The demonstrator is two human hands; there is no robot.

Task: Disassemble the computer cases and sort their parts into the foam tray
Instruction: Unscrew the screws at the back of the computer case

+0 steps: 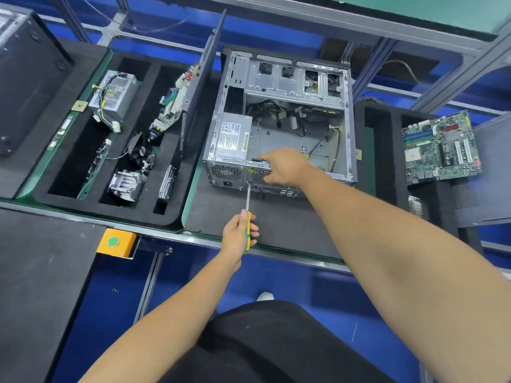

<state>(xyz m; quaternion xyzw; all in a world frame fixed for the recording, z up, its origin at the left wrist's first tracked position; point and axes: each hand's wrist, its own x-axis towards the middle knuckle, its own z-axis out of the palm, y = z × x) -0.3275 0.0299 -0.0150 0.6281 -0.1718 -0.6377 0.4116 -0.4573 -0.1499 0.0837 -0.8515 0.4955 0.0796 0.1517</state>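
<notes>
An open grey computer case [293,78] lies on its side on a dark foam mat, with its power supply [232,136] and loose cables still inside. My left hand [239,234] grips the yellow-green handle of a screwdriver [248,199], whose tip meets the case's rear panel beside the power supply. My right hand [284,167] grips the case's near top edge. The black foam tray [154,214] to the left holds a power supply, a board, a fan, a heatsink and a drive in its slots.
A side panel [204,76] stands upright between tray and case. A green motherboard [439,147] lies on another foam tray at the right. A yellow box with a green button [116,242] sits on the bench edge. A black case [25,78] stands far left.
</notes>
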